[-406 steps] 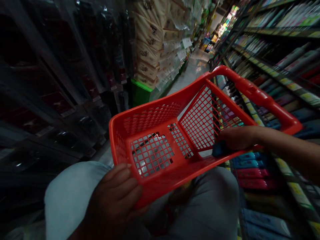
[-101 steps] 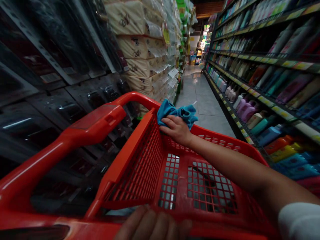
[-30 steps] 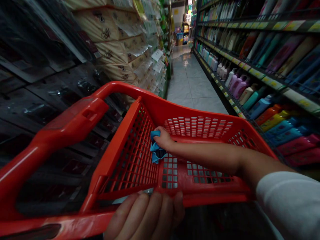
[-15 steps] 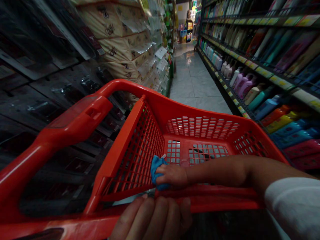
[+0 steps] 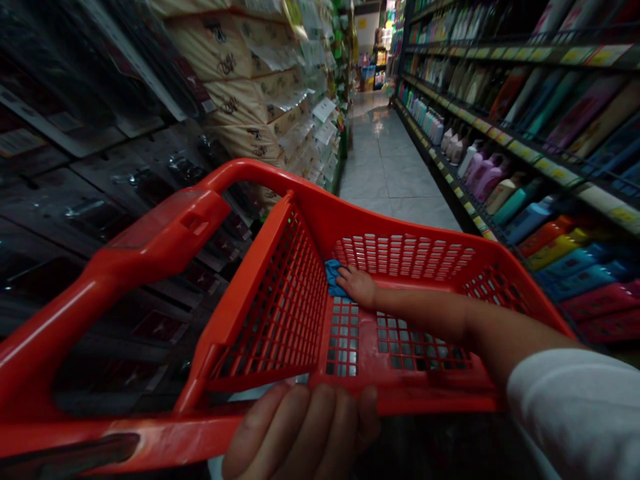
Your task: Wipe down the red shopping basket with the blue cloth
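Since the earlier frame, the right hand (image 5: pixel 361 287) has slid from the near side of the basket floor back to the foot of the far wall, taking the blue cloth (image 5: pixel 334 279) with it.

At 9 o'clock, dark blister-packed goods (image 5: pixel 75 200) hang in shadow behind the long handle (image 5: pixel 165 230) of a red plastic shopping basket (image 5: pixel 400 230). At 11 o'clock, tan wrapped packs (image 5: pixel 225 80) are stacked high, and a tiled aisle floor (image 5: pixel 385 160) runs away at 12 o'clock.

At 6 o'clock, the left hand (image 5: pixel 300 433) is closed around the basket's near rim, fingers wrapped firmly and bearing its weight. The basket looks light and stiff, and that rim or the handle offers the surest hold.

Near the centre, the cloth lies bunched on the basket floor, against the far wall and partly under the right hand. The hand lies palm down on it, pressing rather than closing around it. The cloth looks light, soft and limp, so it would be easy to pinch by any exposed fold. It is the only thing visible in the basket.

At 3 o'clock, bottles (image 5: pixel 520 200) fill shelves with colourful packaging, while a white sleeve (image 5: pixel 575 413) covers the right arm at 4 o'clock.
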`<control>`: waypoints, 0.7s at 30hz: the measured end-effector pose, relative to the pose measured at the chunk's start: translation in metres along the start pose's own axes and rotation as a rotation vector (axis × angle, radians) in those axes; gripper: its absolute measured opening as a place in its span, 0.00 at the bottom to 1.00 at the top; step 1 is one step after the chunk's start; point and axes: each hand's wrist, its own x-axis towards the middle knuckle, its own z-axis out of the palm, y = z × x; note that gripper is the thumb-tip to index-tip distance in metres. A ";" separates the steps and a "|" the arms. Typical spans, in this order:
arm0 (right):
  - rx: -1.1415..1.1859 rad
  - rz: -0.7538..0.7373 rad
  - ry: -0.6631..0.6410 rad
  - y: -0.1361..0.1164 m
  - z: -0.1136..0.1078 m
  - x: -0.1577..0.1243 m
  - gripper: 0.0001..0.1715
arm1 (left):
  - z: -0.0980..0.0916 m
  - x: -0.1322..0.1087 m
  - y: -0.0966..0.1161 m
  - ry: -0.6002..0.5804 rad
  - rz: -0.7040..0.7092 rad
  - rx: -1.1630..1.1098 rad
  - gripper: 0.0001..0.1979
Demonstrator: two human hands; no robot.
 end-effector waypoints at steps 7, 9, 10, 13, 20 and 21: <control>0.038 -0.482 -0.393 -0.023 -0.001 -0.072 0.24 | -0.001 0.000 -0.009 -0.061 0.157 0.009 0.04; 0.004 -0.294 -0.383 0.000 -0.016 -0.086 0.21 | 0.000 0.004 -0.010 -0.010 0.159 -0.005 0.06; -0.024 -0.126 -0.343 0.015 -0.025 -0.092 0.19 | 0.001 0.007 -0.010 0.014 0.161 -0.015 0.07; -0.072 0.172 -0.308 0.044 -0.044 -0.108 0.20 | 0.006 0.014 -0.011 0.050 0.188 -0.020 0.09; 0.315 0.047 -0.660 -0.020 -0.055 -0.118 0.12 | 0.012 0.028 -0.016 0.025 0.215 0.048 0.16; 0.386 0.020 -0.663 -0.031 -0.061 -0.113 0.10 | 0.012 0.029 -0.016 0.015 0.214 0.070 0.17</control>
